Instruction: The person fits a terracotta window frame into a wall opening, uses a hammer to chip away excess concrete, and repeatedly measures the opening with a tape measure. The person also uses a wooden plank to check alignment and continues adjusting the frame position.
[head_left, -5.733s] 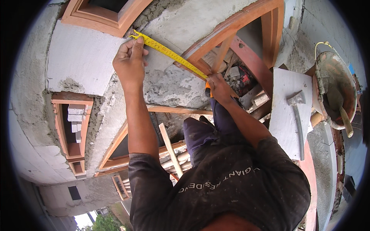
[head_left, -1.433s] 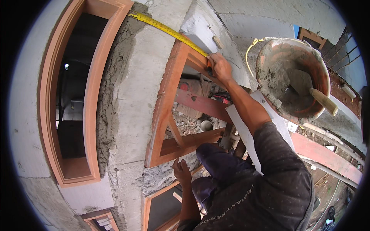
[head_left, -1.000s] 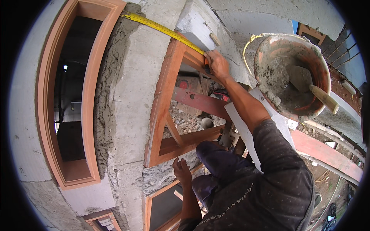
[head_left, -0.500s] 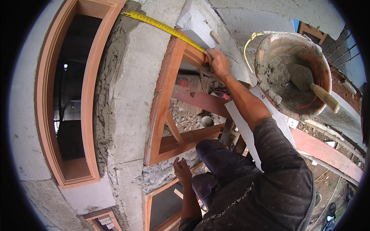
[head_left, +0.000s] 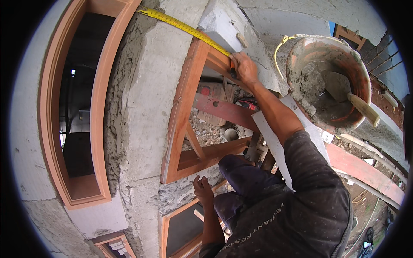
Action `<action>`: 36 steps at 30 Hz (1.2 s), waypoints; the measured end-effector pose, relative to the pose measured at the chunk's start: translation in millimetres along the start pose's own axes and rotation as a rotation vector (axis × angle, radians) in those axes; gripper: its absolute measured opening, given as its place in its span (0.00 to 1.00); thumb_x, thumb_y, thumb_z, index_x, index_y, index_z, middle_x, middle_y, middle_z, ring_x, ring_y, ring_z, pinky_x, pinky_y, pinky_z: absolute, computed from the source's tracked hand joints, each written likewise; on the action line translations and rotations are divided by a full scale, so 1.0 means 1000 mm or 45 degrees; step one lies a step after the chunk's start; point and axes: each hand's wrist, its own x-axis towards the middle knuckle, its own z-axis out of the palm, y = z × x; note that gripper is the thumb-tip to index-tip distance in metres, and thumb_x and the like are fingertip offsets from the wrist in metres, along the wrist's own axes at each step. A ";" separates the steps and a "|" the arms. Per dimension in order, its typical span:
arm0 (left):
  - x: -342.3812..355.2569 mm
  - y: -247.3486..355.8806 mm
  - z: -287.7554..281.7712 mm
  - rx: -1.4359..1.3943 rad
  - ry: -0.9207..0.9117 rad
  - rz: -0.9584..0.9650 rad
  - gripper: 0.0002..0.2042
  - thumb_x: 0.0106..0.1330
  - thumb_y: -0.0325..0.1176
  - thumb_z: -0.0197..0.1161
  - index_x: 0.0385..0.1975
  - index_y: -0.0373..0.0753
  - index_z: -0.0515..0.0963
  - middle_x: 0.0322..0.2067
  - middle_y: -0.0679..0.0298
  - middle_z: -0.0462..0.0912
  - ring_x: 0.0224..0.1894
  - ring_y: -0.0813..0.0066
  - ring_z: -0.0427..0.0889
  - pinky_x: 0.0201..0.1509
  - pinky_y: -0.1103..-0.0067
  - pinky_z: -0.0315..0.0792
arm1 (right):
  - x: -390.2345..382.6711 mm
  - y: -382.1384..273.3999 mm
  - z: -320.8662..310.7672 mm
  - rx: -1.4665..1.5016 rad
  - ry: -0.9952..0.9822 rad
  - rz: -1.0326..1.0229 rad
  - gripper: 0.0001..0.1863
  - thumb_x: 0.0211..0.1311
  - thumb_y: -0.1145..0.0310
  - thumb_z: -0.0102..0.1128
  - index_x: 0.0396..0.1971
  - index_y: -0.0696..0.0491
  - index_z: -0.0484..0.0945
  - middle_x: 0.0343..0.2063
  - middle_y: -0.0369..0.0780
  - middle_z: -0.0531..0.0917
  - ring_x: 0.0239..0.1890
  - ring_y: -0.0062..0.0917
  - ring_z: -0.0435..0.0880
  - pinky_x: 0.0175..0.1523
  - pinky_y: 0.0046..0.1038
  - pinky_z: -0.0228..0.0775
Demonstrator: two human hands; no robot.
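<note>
My right hand (head_left: pixel 245 69) is closed around a tape measure (head_left: pixel 232 68), whose orange and black case shows at the fingers. Its yellow blade (head_left: pixel 183 26) stretches across the concrete column (head_left: pixel 150 81) from the tall wooden frame (head_left: pixel 98 107) on the left. The hand is by the top member of a second wooden frame (head_left: pixel 186 94), which has a diagonal brace in its lower corner. Lower down, my left hand (head_left: pixel 203 190) hovers near that frame's bottom corner, fingers loosely curled and a little apart, with nothing seen in them.
A mortar bucket (head_left: pixel 297 101) with a yellow-handled bail stands at right, a wooden-handled trowel (head_left: pixel 363 109) inside. A pale block (head_left: pixel 219 28) sits on the wall top. Reddish planks (head_left: pixel 365 167) lie at right; a reddish board (head_left: pixel 223 112) crosses behind the frame opening.
The view has shifted very slightly. My right hand stays on the tape measure, the blade still stretched out, and my left hand keeps its place.
</note>
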 end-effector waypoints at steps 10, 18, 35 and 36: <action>0.005 0.003 0.001 -0.014 0.004 0.008 0.18 0.67 0.36 0.57 0.50 0.31 0.70 0.27 0.56 0.81 0.25 0.74 0.80 0.27 0.78 0.75 | 0.003 0.002 0.002 -0.009 -0.001 -0.016 0.11 0.65 0.61 0.52 0.33 0.51 0.78 0.32 0.43 0.76 0.38 0.41 0.78 0.40 0.40 0.69; 0.006 -0.015 0.002 -0.015 0.078 0.051 0.16 0.65 0.35 0.60 0.47 0.32 0.72 0.26 0.54 0.82 0.21 0.73 0.79 0.27 0.75 0.73 | -0.017 -0.008 -0.019 0.124 0.013 -0.118 0.09 0.65 0.66 0.54 0.34 0.55 0.80 0.30 0.47 0.79 0.33 0.43 0.79 0.38 0.35 0.70; 0.025 0.029 -0.049 -0.560 0.269 0.297 0.12 0.65 0.35 0.62 0.40 0.31 0.78 0.28 0.64 0.80 0.28 0.82 0.74 0.34 0.83 0.70 | -0.263 -0.137 -0.022 0.509 -0.798 -0.297 0.10 0.66 0.68 0.54 0.34 0.60 0.77 0.28 0.47 0.77 0.30 0.40 0.78 0.36 0.34 0.70; 0.027 0.029 -0.054 -0.565 0.270 0.344 0.12 0.66 0.35 0.62 0.41 0.31 0.78 0.28 0.65 0.80 0.29 0.83 0.74 0.34 0.84 0.70 | -0.276 -0.141 -0.019 0.535 -0.812 -0.292 0.10 0.66 0.67 0.53 0.35 0.60 0.78 0.29 0.47 0.77 0.31 0.41 0.78 0.36 0.34 0.70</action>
